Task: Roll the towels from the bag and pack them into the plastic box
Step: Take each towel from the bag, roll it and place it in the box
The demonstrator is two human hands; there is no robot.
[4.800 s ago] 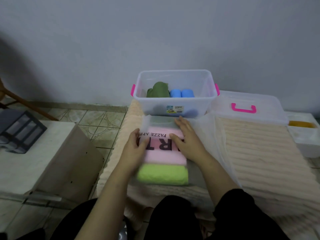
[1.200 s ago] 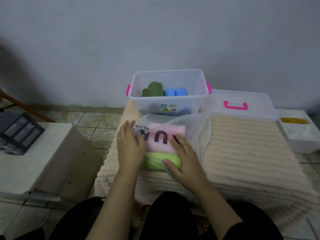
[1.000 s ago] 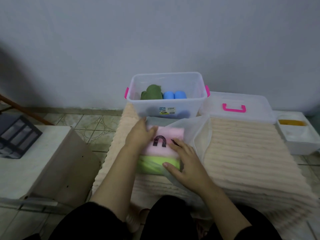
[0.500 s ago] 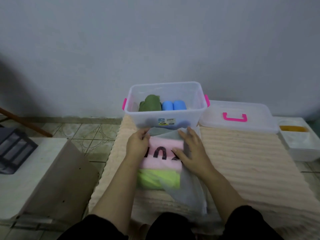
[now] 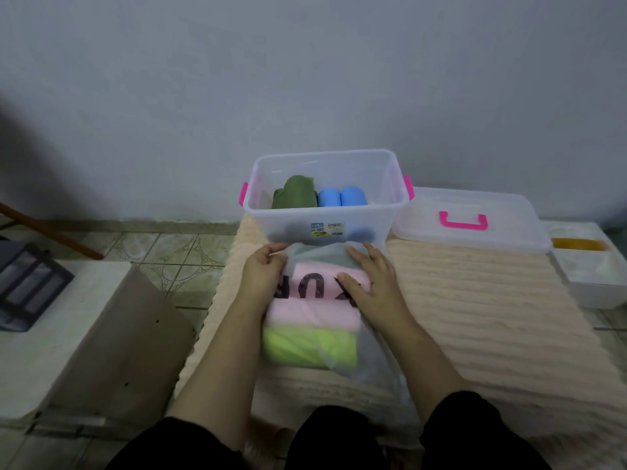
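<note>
A translucent plastic bag (image 5: 342, 262) with black letters lies on the beige ribbed mat in front of me. Inside it, a folded pink towel (image 5: 315, 315) lies on a lime green towel (image 5: 298, 346). My left hand (image 5: 263, 276) pinches the bag's far left edge. My right hand (image 5: 371, 283) presses flat on the bag over the pink towel, fingers straight. Just beyond the bag stands the clear plastic box (image 5: 390, 184) with pink handles. It holds a dark green rolled towel (image 5: 294, 193) and two blue rolled towels (image 5: 341, 197).
The box's clear lid (image 5: 502, 228) with a pink handle lies to the right of the box. A white container (image 5: 592, 276) stands at the far right. A cardboard sheet (image 5: 115, 347) and a dark organiser (image 5: 27, 286) are on the left, over tiled floor.
Both hands slid from the bag's near end to its far end by the box. The bag flap that stood up on the right now lies flat toward me.
</note>
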